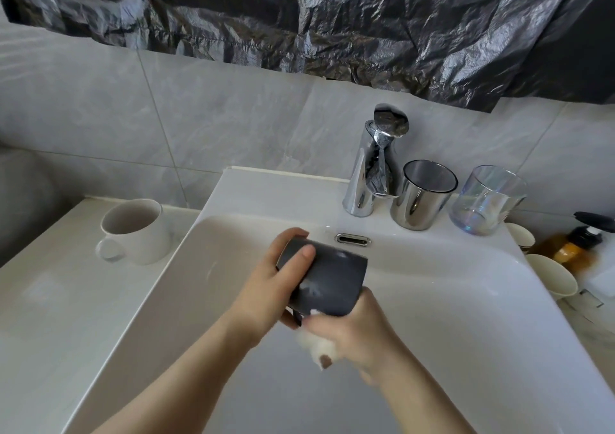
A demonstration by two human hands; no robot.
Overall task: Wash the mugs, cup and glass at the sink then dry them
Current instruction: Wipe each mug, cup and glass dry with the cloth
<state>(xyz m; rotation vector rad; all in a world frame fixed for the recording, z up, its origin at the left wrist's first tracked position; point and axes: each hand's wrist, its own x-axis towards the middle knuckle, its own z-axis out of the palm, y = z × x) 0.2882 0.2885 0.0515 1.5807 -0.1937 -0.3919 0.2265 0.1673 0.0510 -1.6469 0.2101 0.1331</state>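
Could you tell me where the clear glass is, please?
In the head view, the clear glass stands upright on the sink ledge at right, beside the chrome cup.

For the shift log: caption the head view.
Left hand holds dark grey mug over white sink; right hand rubs it with a white foamy wad.

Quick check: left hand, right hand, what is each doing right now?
Left hand: grips the dark grey mug above the sink.
Right hand: holds a white soapy wad against the mug; whether it is a sponge or a cloth cannot be told.
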